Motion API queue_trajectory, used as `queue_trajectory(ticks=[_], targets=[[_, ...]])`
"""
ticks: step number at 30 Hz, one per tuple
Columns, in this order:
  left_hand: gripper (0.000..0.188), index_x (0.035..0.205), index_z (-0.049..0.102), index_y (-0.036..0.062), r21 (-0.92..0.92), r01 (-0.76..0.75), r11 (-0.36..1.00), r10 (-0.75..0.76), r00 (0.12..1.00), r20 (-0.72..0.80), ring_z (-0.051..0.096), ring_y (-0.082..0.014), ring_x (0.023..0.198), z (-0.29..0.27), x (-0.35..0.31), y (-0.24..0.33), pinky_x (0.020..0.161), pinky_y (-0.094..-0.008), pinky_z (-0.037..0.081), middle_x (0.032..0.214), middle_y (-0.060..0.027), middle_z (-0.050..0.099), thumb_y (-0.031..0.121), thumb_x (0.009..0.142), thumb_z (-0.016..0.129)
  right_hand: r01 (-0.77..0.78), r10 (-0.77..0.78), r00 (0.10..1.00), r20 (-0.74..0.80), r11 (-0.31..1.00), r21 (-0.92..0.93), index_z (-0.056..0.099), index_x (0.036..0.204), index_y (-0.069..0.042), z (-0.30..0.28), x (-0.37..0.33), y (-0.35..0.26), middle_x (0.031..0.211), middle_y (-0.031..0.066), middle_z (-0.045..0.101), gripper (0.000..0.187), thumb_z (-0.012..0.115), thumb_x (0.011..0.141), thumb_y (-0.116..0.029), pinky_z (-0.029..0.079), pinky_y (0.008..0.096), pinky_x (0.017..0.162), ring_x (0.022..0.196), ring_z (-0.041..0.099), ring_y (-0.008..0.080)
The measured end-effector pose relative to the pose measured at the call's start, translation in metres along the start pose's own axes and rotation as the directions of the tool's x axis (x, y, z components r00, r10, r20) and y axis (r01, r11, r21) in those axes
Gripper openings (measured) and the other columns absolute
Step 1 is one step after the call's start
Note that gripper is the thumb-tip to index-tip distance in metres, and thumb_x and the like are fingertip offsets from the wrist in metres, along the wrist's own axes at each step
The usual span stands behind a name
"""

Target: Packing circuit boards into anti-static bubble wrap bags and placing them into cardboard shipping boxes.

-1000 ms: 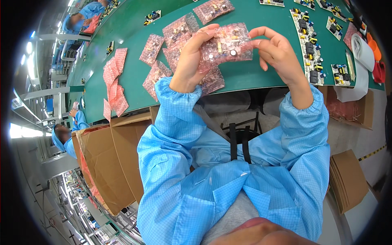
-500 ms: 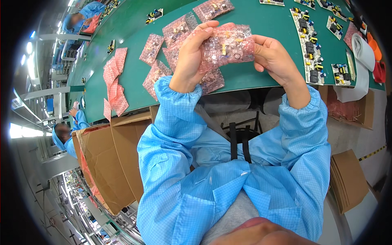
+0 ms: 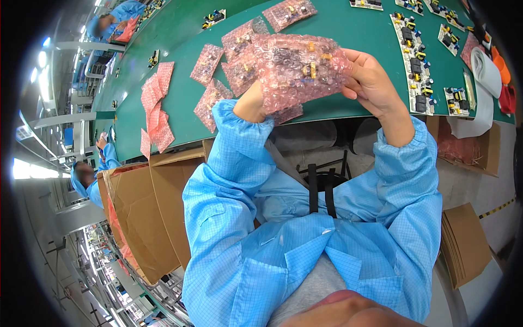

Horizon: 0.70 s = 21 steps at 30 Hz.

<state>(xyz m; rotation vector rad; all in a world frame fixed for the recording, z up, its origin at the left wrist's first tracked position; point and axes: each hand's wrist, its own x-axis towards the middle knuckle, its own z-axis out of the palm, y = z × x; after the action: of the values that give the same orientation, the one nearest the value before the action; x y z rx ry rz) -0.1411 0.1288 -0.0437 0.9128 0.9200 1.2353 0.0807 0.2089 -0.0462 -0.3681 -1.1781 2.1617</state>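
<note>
A pink bubble-wrap bag (image 3: 297,71) with a circuit board showing through it is held up over the front edge of the green table. My right hand (image 3: 372,82) pinches the bag's right edge between thumb and fingers. Behind its left side is my left hand (image 3: 251,103); only the wrist and part of the back show, and the bag covers its fingers. Several other bagged boards lie just beyond and to the left, among them one bag (image 3: 206,64) and another bag (image 3: 289,13) farther back.
Flat pink bubble-wrap bags (image 3: 156,109) lie at the table's left. On the right stands a row of bare circuit boards (image 3: 415,65), near a white foam roll (image 3: 485,71). Cardboard boxes (image 3: 136,212) flank me below the table (image 3: 348,103). Two co-workers in blue sit at far left.
The bag has turned so its broad face shows larger and hangs lower on the left. My left fingers, visible before on its left end, have gone behind it. My right hand keeps its pinch.
</note>
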Motion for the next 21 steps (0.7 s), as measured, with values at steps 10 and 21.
queue_trajectory(ticks=[10,21], targets=[[0.028,0.12,0.061,-0.0039,-0.136,0.111,0.984,-0.112,0.994,0.002,0.066,-0.0174,0.093,-0.006,0.001,0.003,0.078,-0.0316,0.058,0.113,-0.0111,0.067,0.011,0.095,0.06,-0.007,0.005,0.999,0.052,0.999,0.033,0.055,0.126,0.009,-0.001,-0.004,-0.002,0.056,-0.0071,0.044,0.047,0.062,0.096,-0.026,0.036,0.0168,0.042,0.043,0.032,-0.0003],[0.031,0.122,0.059,-0.0013,0.137,-0.029,0.99,-0.002,0.974,0.225,0.065,-0.0184,0.1,0.003,0.002,0.017,0.087,-0.0308,0.055,0.117,-0.009,0.065,0.015,0.096,0.059,-0.069,0.072,0.992,0.104,0.997,-0.032,0.06,0.12,0.005,0.0,-0.004,-0.003,0.082,0.0023,0.065,0.04,0.065,0.093,-0.024,0.034,0.0174,0.042,0.051,0.044,0.0015]])
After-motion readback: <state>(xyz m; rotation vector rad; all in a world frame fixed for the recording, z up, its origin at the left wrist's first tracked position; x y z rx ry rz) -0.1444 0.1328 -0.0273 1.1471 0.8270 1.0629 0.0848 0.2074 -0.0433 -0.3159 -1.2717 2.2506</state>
